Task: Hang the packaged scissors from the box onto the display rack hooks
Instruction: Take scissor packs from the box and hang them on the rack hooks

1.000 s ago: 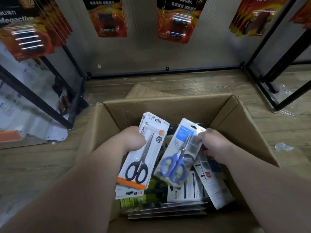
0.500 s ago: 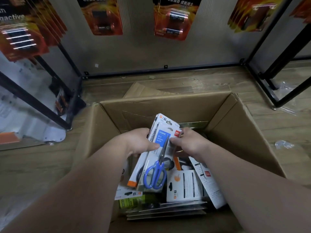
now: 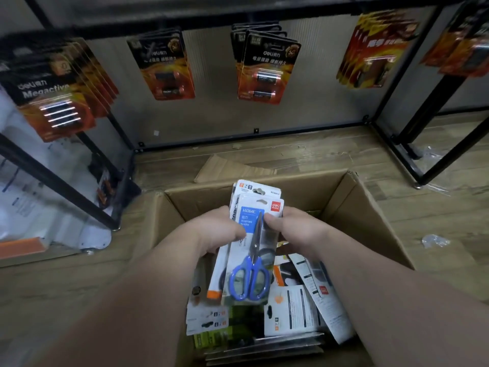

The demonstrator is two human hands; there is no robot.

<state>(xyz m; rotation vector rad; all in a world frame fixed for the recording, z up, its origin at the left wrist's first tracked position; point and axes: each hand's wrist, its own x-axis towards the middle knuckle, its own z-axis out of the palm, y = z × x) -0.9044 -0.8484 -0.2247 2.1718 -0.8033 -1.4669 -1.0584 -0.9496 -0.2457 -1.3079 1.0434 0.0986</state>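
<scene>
Head view: the blue pack [image 3: 254,250] of scissors stands near upright at frame centre, above the open box [image 3: 370,207], stacked flat on a rear pack [image 3: 258,188] whose top shows above it. Their long axis runs from bottom to top of the frame, with the handles low and the hang holes at the top end, toward the rack [image 3: 238,17] in the upper frame. The left hand [image 3: 214,231] pinches the stack's left edge, and the right hand [image 3: 299,226] pinches the right edge with its thumb on the front. Both hold the upper half at about the same level, so neither is nearer the holes. More packs lie loose in the box below. Battery cards [image 3: 264,72] hang along the rack, and I cannot make out a free hook. The next move probably needs a lift up and away with the holes leading.
</scene>
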